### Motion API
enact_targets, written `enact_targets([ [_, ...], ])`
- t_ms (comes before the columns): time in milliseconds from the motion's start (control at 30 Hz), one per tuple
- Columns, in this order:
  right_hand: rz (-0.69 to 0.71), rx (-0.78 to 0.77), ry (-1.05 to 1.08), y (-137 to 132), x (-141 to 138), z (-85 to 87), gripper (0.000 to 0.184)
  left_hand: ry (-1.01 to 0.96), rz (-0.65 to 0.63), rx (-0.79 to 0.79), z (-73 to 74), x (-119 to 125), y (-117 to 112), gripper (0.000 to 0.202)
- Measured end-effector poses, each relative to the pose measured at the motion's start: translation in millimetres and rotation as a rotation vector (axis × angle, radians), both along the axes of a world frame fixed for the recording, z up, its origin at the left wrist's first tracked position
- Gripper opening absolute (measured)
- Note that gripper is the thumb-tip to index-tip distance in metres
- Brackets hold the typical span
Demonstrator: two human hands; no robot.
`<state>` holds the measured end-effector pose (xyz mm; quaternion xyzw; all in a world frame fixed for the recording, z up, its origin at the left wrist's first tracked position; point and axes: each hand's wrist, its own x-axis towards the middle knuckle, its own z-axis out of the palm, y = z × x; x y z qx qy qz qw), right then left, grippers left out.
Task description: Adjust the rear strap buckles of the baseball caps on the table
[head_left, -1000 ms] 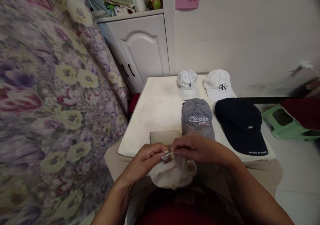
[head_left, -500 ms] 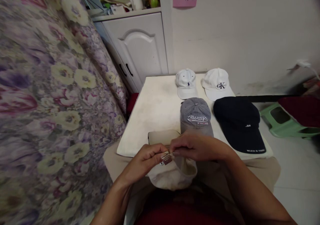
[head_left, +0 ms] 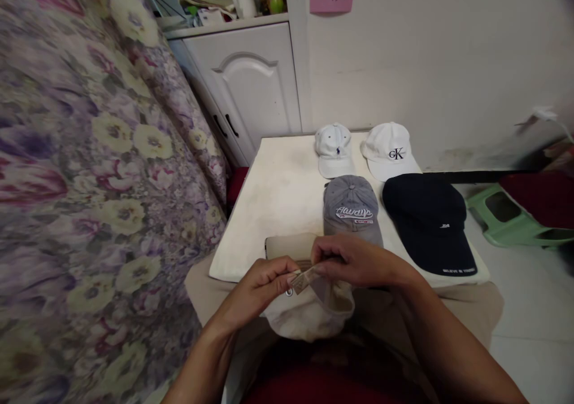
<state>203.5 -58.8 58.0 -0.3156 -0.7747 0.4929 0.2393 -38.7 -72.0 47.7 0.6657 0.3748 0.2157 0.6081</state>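
Observation:
A beige cap [head_left: 300, 320] lies crown toward me near the front edge of the table, its brim pointing away and its inside partly showing at the right. My left hand [head_left: 269, 281] pinches the left part of the cap's strap [head_left: 305, 277], by the buckle end. Opposite it, my right hand [head_left: 350, 262] is closed on the strap's other end, fingers curled. The strap is stretched between both hands above the crown. Just beyond my right hand sits a grey cap [head_left: 352, 201] with white lettering, partly hidden by that hand.
On the cream-topped table [head_left: 278, 183] are also two white caps [head_left: 334, 147] at the back and a navy cap [head_left: 426, 213] at the right. A floral curtain [head_left: 112, 183] hangs at the left. A green stool [head_left: 497, 225] stands on the floor at the right.
My right hand has shifted slightly right, away from my left hand. More of the strap shows between them, and the shiny buckle face has turned out of view.

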Motion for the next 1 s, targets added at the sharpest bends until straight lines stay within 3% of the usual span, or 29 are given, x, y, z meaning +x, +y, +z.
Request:
enact_targets([
  [267,0.086,-0.041,0.051,-2,-9,1.9,0.01,0.012,-0.037,0.031,5.9,5,-1,0.031],
  [500,0.055,-0.283,0.056,-6,6,-10.3,0.021,0.033,0.015,0.016,4.5,4,0,0.037],
  [1000,0.051,-0.273,0.139,-7,2,-24.7,0.022,0.042,0.054,-0.032,2.4,7,-2,0.041],
])
